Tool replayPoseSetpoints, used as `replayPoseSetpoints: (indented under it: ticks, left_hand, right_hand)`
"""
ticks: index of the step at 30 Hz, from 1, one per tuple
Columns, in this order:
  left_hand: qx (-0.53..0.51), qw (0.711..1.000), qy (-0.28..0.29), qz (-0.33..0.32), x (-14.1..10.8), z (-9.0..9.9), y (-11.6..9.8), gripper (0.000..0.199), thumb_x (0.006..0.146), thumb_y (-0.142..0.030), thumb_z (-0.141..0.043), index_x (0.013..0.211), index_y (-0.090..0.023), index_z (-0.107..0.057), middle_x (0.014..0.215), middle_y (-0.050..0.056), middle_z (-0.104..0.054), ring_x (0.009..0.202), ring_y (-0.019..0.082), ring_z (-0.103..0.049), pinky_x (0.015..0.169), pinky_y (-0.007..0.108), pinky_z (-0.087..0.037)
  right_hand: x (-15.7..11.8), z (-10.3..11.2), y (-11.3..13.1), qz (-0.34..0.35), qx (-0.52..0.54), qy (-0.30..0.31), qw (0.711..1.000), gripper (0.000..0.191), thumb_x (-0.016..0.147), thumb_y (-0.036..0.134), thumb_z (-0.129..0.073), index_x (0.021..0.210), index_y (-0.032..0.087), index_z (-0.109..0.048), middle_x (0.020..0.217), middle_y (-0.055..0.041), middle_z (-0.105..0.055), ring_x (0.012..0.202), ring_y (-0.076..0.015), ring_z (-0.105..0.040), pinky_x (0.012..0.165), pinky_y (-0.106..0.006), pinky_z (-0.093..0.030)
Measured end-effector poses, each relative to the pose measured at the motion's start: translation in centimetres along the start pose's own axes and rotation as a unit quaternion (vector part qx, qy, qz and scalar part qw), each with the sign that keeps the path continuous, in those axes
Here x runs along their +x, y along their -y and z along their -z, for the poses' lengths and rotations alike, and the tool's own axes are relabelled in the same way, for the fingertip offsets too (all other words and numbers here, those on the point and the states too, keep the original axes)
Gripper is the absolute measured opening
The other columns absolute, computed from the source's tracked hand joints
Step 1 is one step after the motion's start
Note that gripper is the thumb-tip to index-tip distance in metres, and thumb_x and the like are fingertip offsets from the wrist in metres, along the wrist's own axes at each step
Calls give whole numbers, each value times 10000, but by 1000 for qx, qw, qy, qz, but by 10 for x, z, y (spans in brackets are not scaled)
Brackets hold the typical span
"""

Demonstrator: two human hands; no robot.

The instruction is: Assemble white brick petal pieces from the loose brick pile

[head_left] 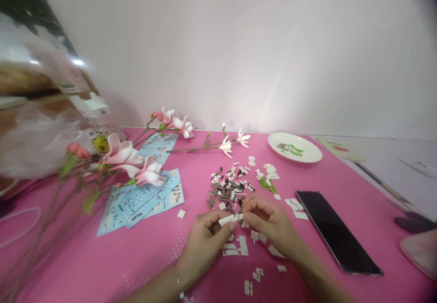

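My left hand (206,237), with a bracelet at the wrist, pinches a white piece (226,219) between thumb and fingers. Close against it on the right, my right hand (269,221) has its thumb and fingertips pressed on the small white end of the same assembly. Just beyond the hands lies a pile of small brown, black and white pieces (230,187). Flat white pieces (243,245) are scattered below the hands. Green pieces (267,184) and more white ones (271,171) form a small group to the right of the pile.
Printed blue sheets (146,207) lie at the left beneath pink artificial flowers (124,153). A branch with white flowers (226,146) rests behind the pile. At the back right is a white plate (312,150) holding green pieces. A black phone (337,230) lies on the pink table (129,266).
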State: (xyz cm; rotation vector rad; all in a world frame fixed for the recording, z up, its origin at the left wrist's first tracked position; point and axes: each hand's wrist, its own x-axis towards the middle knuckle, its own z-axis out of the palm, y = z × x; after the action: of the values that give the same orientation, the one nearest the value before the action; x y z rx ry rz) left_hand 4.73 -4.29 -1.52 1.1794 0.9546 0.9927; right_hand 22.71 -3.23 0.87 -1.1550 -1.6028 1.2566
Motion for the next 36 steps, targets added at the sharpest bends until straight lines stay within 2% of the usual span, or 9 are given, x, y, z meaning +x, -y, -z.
replayPoseSetpoints:
  ticks: [2,8,13,19,24,29,36]
  left_hand:
    - [37,999,10,-8,-1,-1,2,303,784,-407,-641,717,-112,-643,597,9,-532,515,101,-436,483,205,-313]
    - [138,990,15,-27,-4,-1,4,260,797,-362,-632,784,-115,-713,617,24,-551,536,106,-422,493,213,-288]
    - [170,985,16,-29,-5,-3,2,271,808,-372,-625,773,-124,-729,598,27,-562,532,113,-440,492,214,-292]
    - [209,974,12,-85,-6,-1,3,276,833,-374,-607,766,-133,-725,571,8,-523,524,101,-413,489,207,-277]
    - [215,970,15,-116,-7,-1,-1,276,851,-360,-585,769,-132,-716,580,8,-520,524,100,-411,497,209,-282]
    - [204,970,19,-132,-8,0,-3,259,860,-326,-571,763,-123,-699,592,14,-531,531,101,-428,499,207,-296]
    - [202,971,22,-122,-6,1,1,267,865,-369,-582,822,-145,-720,629,22,-552,566,115,-464,522,210,-330]
  right_hand:
    - [-1,1,0,22,-31,3,999,168,849,312,-602,737,187,-584,766,4,-552,757,-133,-519,698,-244,-404]
    - [-5,3,5,45,-93,10,995,125,835,244,-605,721,194,-607,754,1,-592,736,-138,-557,674,-245,-408]
    - [-8,-1,4,54,-118,-1,991,121,823,221,-611,704,198,-615,744,3,-607,730,-141,-560,674,-252,-408]
    - [-8,-5,3,42,-119,-19,992,124,798,225,-636,683,194,-604,708,10,-597,695,-136,-556,651,-250,-408]
    - [-9,-4,3,18,-79,-5,997,124,792,253,-641,692,188,-611,715,-1,-601,707,-143,-562,656,-252,-419]
    - [-9,-5,1,22,-62,-6,998,137,793,268,-645,687,184,-623,713,-3,-593,715,-147,-567,671,-258,-433]
    - [-12,-10,1,101,-109,-47,988,150,817,241,-633,677,186,-622,681,-8,-610,684,-144,-576,648,-256,-435]
